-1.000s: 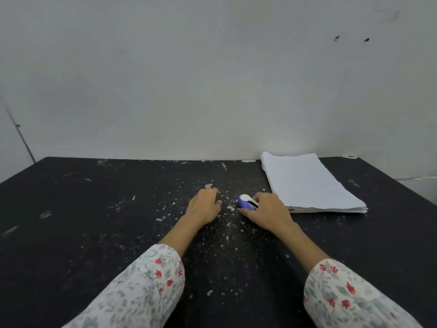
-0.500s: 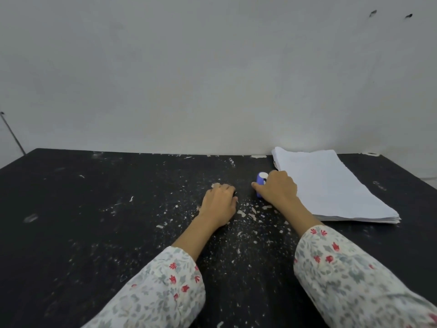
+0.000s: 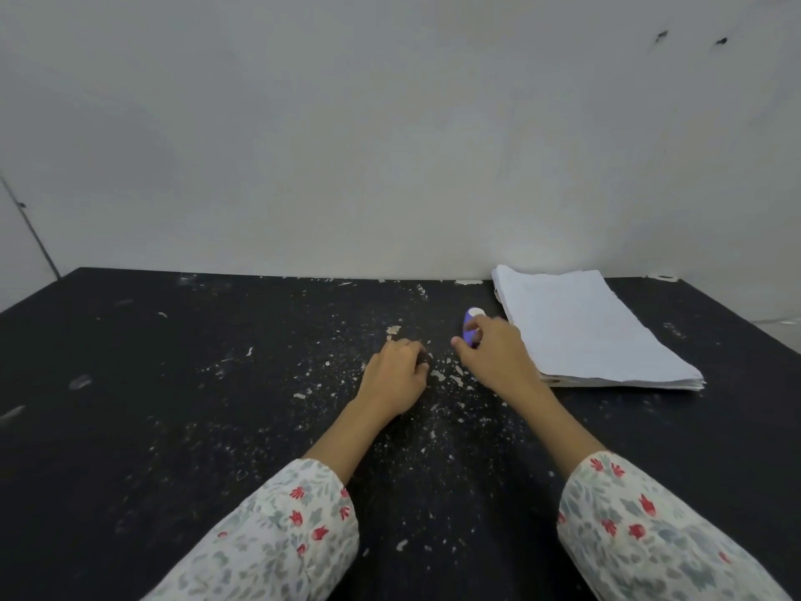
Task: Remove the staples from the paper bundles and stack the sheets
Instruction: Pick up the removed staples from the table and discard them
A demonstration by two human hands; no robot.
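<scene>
A stack of white paper sheets [image 3: 581,329] lies flat at the back right of the black table [image 3: 173,405]. A small blue and white staple remover [image 3: 471,325] sits just left of the stack. My right hand [image 3: 498,355] holds it, fingers curled over its near end. My left hand [image 3: 396,375] rests on the table to the left of it, fingers curled under, knuckles up; what it holds, if anything, is hidden.
White paper scraps and specks [image 3: 437,375] litter the table around and in front of both hands. A bare grey wall [image 3: 390,145] rises right behind the table's far edge.
My right hand has carried the staple remover away from me, up beside the stack's left edge. My left hand has hardly shifted. The camera has tilted.
</scene>
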